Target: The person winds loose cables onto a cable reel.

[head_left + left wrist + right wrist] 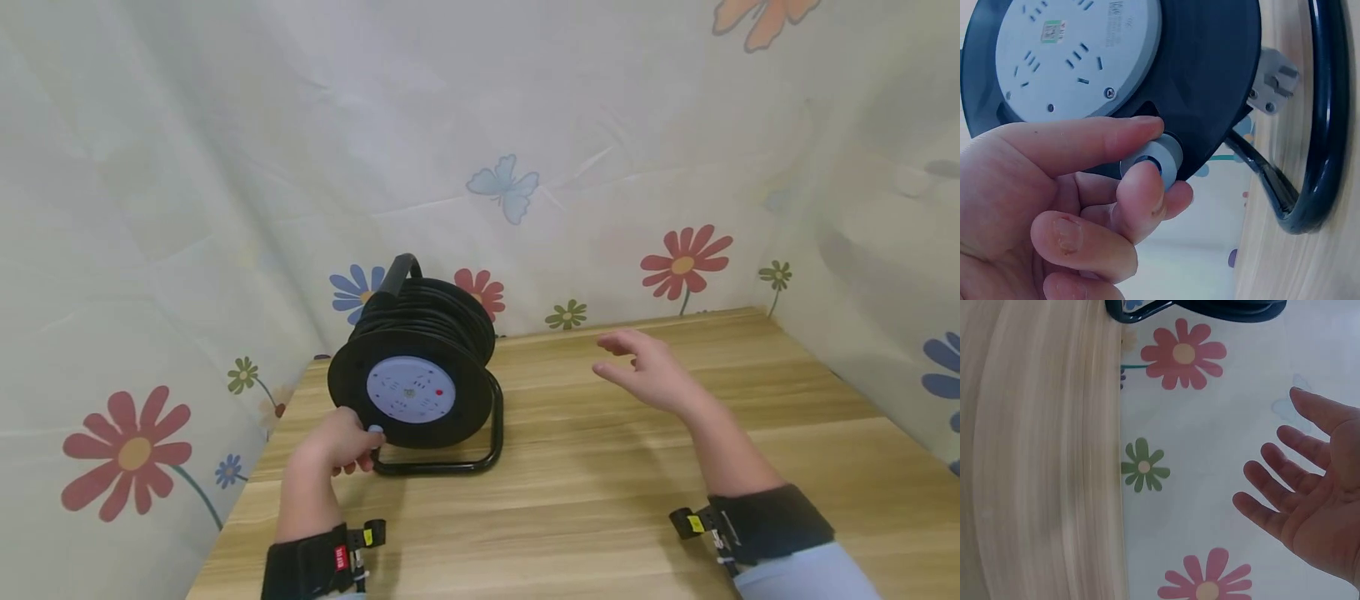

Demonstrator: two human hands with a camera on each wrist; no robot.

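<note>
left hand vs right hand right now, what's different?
The left hand has curled fingers pinching the grey knob on the face of the cable reel; the right hand has its fingers spread and straight and holds nothing. The left hand is low, at the reel's lower edge near the table; the right hand hovers above the table, apart from the reel. Both wear a black wrist strap.
</note>
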